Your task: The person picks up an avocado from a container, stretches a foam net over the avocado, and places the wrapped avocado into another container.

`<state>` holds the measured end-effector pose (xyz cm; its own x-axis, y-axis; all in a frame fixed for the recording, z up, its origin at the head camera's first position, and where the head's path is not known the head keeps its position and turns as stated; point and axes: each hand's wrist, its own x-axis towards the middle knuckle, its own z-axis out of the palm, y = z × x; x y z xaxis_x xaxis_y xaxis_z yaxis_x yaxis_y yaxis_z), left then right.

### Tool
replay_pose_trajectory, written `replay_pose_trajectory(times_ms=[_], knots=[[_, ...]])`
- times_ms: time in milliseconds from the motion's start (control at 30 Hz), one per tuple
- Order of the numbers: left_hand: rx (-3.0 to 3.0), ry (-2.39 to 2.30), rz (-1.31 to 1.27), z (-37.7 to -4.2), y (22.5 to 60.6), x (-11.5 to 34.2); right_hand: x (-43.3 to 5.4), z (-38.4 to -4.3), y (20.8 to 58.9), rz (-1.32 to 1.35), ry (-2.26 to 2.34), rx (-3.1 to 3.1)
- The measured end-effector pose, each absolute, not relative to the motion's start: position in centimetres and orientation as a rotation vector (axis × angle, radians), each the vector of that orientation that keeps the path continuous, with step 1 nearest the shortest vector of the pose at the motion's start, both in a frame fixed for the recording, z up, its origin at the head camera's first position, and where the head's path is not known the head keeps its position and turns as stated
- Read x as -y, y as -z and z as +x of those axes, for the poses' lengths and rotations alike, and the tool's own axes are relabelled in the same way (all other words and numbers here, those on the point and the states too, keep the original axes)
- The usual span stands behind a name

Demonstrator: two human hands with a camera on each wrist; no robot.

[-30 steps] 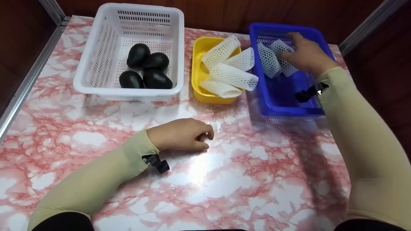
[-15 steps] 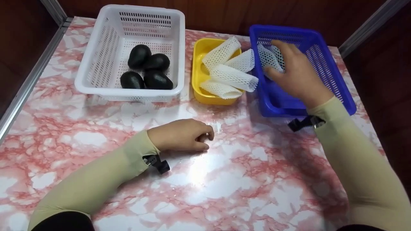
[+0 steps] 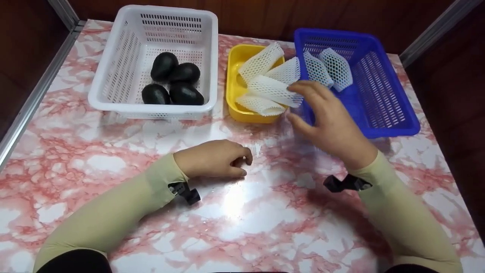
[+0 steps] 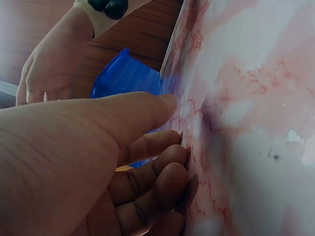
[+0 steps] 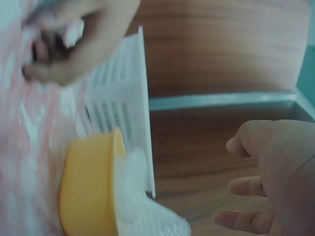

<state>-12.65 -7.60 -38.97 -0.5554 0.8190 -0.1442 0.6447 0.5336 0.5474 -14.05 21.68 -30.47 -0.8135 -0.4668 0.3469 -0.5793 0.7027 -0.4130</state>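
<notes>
Beige arm sleeves (image 3: pixel 113 204) end at the person's wrists, each carrying a small black camera (image 3: pixel 343 184). The right hand (image 3: pixel 331 125) has its thumb and fingers well apart with nothing between them; its fingertips hover beside the loose foam nets (image 3: pixel 274 90), and in the head view they overlap one net's outer end. The right wrist view shows a gap between that hand and the nets. The left hand (image 3: pixel 212 159) lies on the marbled worktop (image 3: pixel 265 235), fingers loosely curled, thumb apart from them, grasping nothing.

Four white nets lie piled in a yellow bin (image 3: pixel 250 116), most of them jutting past its right rim towards the blue basket (image 3: pixel 394 131). Whether they touch that basket I cannot tell. Two bulging nets (image 3: pixel 336 70) lie against its left side, behind the right hand. Left of the bin stands a tall white basket (image 3: pixel 151 107), its rim between the left hand and four dark avocados (image 3: pixel 185 94) inside.

Pink-and-white worktop stretches from the containers towards the forearms. A wood panel (image 3: pixel 257 19) rises just behind the containers, and metal rails (image 3: pixel 39 93) run along the sides.
</notes>
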Motion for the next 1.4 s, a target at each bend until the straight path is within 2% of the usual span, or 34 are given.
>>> replay_pose_trajectory(times_ms=[333, 833, 1400], knots=[[-2.396, -0.598, 1.198, -12.7, 39.0, 7.5, -19.5, -11.6, 33.4, 1.0, -0.758, 2.755], [-2.396, -0.603, 1.19, -12.7, 39.1, 7.5, -17.8, -10.7, 37.0, 1.213, -0.537, 2.947], [-2.399, -0.598, 1.205, -12.6, 39.0, 7.4, -17.5, -10.4, 37.5, 1.226, -0.406, 3.043]])
